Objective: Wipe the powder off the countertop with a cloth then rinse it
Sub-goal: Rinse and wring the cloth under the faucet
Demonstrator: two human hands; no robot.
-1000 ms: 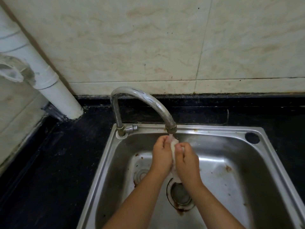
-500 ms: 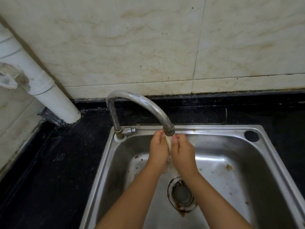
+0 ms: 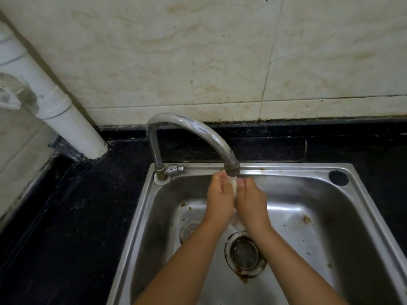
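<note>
Cloth (image 3: 234,187) sits squeezed between left hand (image 3: 219,195) and right hand (image 3: 251,202); both hands clamp it under faucet (image 3: 231,167).

Both forearms bare to the frame edge, left hand (image 3: 220,192) and right hand (image 3: 250,197) ungloved

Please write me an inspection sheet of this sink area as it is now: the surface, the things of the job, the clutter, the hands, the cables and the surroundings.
Surface: black countertop, dark with pale specks; no powder patch can be made out.
Job's things: white cloth, bunched between both hands under the tap spout, above the steel sink.
Clutter: nothing seen on the counter; brown stains in the basin around the drain strainer.
Hands: left hand and right hand both grip the cloth, pressed close together.
Cables: nothing seen.
Surroundings: stained cream wall tiles; white pipe standing in the left corner.
</note>
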